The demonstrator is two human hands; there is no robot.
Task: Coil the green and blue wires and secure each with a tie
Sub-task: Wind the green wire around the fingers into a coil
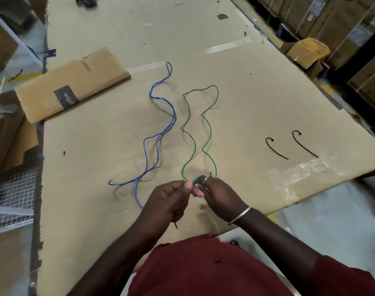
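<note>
blue wire point(158, 124) left, ties point(276, 148) right

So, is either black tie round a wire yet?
No, the black ties lie loose on the cardboard, apart from the green wire and blue wire.

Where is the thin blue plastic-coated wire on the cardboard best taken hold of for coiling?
Probably at the near free ends of the thin blue wire, from the person's left: both ends lie close by there, while the far end is a folded bend.
</note>
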